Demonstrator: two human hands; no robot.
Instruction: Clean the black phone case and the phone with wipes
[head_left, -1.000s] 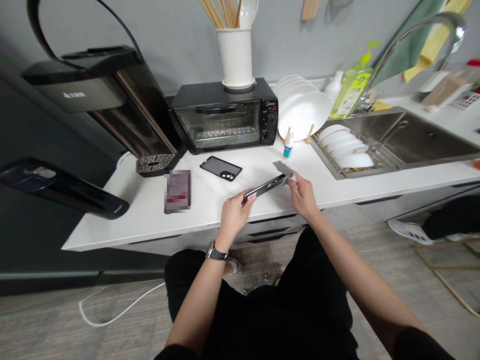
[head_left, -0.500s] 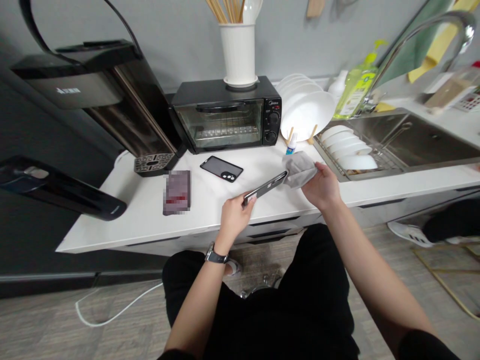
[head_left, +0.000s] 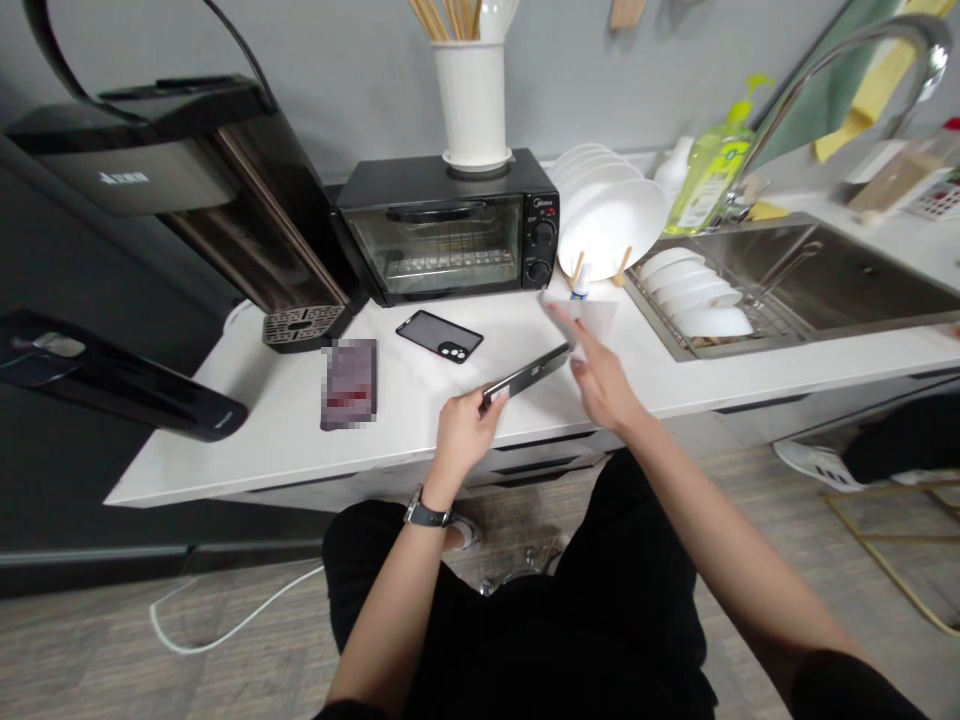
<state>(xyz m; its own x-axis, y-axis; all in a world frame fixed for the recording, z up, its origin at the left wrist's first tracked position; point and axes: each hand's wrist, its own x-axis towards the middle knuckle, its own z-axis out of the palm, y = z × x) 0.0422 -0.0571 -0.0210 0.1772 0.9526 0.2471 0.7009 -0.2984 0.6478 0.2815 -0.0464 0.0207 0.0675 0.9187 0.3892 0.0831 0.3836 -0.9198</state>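
Note:
My left hand (head_left: pixel 466 430) grips a smartphone (head_left: pixel 529 373) by its near end, tilted edge-on above the counter. My right hand (head_left: pixel 604 385) is beyond the phone's far end, its index finger stretched out and its thumb apart. Just behind those fingers is a blurred grey cloth (head_left: pixel 598 318); it seems loose from the hand, though the blur hides any contact. A dark phone case (head_left: pixel 439 336) lies on the counter to the left of the phone. Close behind the cloth stands a small white spray bottle (head_left: pixel 581 282) with a blue label.
A toaster oven (head_left: pixel 450 240) stands at the back under a white utensil holder (head_left: pixel 472 105). To its left are a drinks dispenser (head_left: pixel 247 200) and a pixelated item (head_left: pixel 350 385). Racked plates (head_left: pixel 611 225) and a sink (head_left: pixel 862 270) with bowls (head_left: pixel 697 295) are on the right.
My right hand has moved left and its fingers have opened out from the cloth. The cloth, gripped before, now sits behind the fingers. My left hand still holds the phone.

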